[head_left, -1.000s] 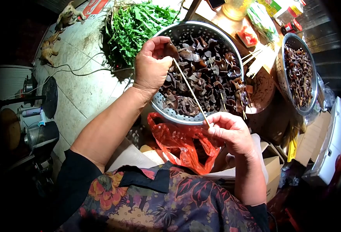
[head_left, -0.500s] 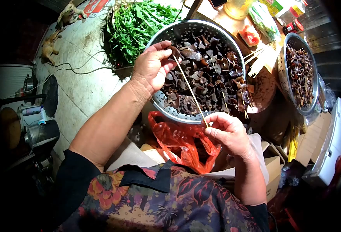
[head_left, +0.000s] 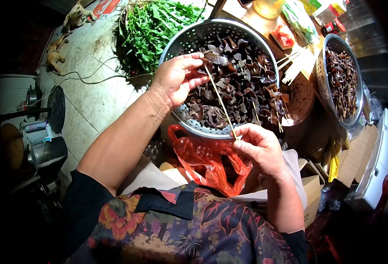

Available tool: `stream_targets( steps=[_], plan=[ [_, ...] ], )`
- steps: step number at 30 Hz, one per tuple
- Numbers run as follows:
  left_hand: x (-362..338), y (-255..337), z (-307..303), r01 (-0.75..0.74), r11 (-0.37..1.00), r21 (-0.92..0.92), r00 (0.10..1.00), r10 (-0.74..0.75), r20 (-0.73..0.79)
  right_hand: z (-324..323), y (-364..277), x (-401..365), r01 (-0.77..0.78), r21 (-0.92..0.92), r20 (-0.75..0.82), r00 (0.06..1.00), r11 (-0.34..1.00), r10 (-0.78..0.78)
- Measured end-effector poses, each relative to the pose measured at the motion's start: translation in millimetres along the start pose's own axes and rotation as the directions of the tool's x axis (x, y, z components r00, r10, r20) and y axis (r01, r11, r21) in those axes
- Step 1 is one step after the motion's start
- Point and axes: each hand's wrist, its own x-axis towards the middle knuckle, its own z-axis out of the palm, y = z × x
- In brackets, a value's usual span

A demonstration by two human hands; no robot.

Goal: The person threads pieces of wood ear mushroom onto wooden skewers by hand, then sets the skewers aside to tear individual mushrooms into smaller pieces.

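Observation:
A large perforated metal basin holds many dark, wrinkled pieces of fungus. My left hand is over its left side, fingers closed on a dark piece at the upper tip of a thin wooden skewer. The lower end of that skewer is pinched in my right hand, just outside the basin's near rim. Several skewers with fungus on them lie at the basin's right side. A red plastic bag sits beneath the near rim, between my forearms.
Leafy greens lie on the tiled floor behind left. Loose skewers rest on the wooden table at the right. Beyond them a second basin holds filled skewers. A white box and cardboard stand at the right.
My left hand has moved slightly right and down with the dark piece. The skewer has become a little steeper in view. My right hand has barely moved.

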Motion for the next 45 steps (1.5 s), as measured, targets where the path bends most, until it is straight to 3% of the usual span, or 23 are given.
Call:
stream_targets(
  steps=[3, 13, 19, 21, 24, 26, 28, 29, 31, 34, 42, 45],
  plan=[
    [-1.9, 4.4, 3.9, -0.019, 1.0, 0.005, 1.0, 0.019, -0.021, -0.9, -3.6, -1.9, -0.019, 0.098, 0.045, 0.999, 0.995, 0.015],
    [10.0, 3.9, -6.0, -0.217, 0.975, 0.038, 0.975, 0.219, -0.04, -5.7, 1.1, -4.2, -0.045, 0.123, 0.104, 0.994, 0.991, 0.032],
    [8.6, -2.5, 0.9, -0.451, 0.863, 0.228, 0.875, 0.478, -0.078, -1.4, -0.8, -5.6, -0.05, 0.134, 0.116, 0.993, 0.99, 0.034],
    [9.8, -6.8, -0.9, -0.564, 0.67, 0.482, 0.776, 0.63, 0.033, 1.1, -1.8, -6.7, -0.049, 0.111, 0.107, 0.994, 0.993, 0.037],
    [7.8, -13.6, -0.5, -0.505, 0.683, 0.528, 0.814, 0.581, 0.028, -0.1, 0.6, -7.0, -0.06, 0.1, 0.101, 0.994, 0.993, 0.05],
    [8.9, -15.9, -0.1, -0.515, 0.734, 0.443, 0.826, 0.562, 0.028, 0.4, -1.2, -7.6, -0.061, 0.093, 0.09, 0.994, 0.994, 0.053],
    [9.1, -13.5, 1.2, -0.441, 0.871, 0.217, 0.891, 0.454, -0.011, 0.6, -1.0, -7.4, -0.061, 0.085, 0.08, 0.995, 0.994, 0.054],
    [8.0, -11.7, 1.3, -0.441, 0.871, 0.217, 0.891, 0.454, -0.011, 0.1, 1.2, -6.4, -0.047, 0.086, 0.074, 0.996, 0.995, 0.041],
    [4.4, -7.9, 1.5, -0.242, 0.967, 0.084, 0.966, 0.248, -0.068, 0.1, 4.3, -5.5, -0.034, 0.087, 0.067, 0.997, 0.996, 0.028],
    [2.8, -6.6, 3.2, -0.222, 0.974, -0.036, 0.972, 0.218, -0.09, 2.1, 5.2, -4.2, -0.005, 0.092, 0.058, 0.998, 0.996, 0.0],
    [4.5, 0.3, -4.5, -0.113, 0.993, -0.032, 0.985, 0.108, -0.137, 2.1, 2.7, -4.6, -0.069, 0.038, 0.067, 0.995, 0.997, 0.067],
    [5.0, 5.4, -9.3, -0.028, 0.997, -0.067, 0.999, 0.024, -0.048, 3.1, 3.1, -4.2, -0.088, 0.04, 0.064, 0.994, 0.995, 0.085]
  ],
)
